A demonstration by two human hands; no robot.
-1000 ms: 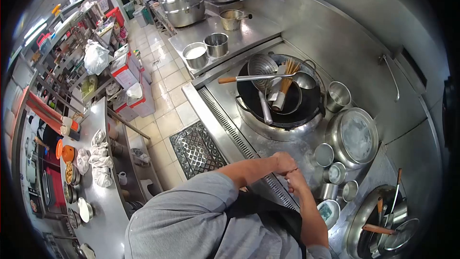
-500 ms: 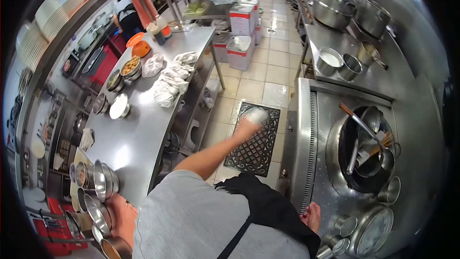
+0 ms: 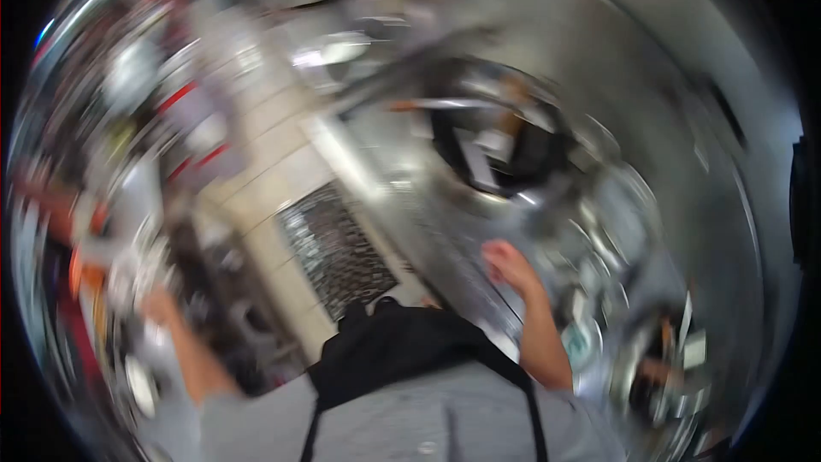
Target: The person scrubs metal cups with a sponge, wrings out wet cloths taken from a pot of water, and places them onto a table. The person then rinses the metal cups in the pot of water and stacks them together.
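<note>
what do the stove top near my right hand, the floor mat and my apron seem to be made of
Stove top: probably stainless steel, semi-polished; grey with streaked highlights.
Floor mat: rubber or metal, unclear; dark with pale glints, badly blurred.
Apron: likely fabric, matte; black, draping without shine.

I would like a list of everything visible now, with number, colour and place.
Stove: one, silver, right of centre.
Wok: one, dark inside, on the stove.
Long utensil: one, orange handle, over wok.
Metal vessels: several, silver, right, too blurred to count.
Tiled floor: one, pale, middle.
Mat: one, dark, on floor.
Large bag: one, white, upper left.
Boxes: several, white and red, beside bag.
Left counter: one, grey, lower left.
Cloths: count unclear, whitish, on left counter.
Shirt, apron: one each, grey, black, on the wearer.
Left hand: one, near the cloths.
Right hand: one, near the stove's front.
</note>
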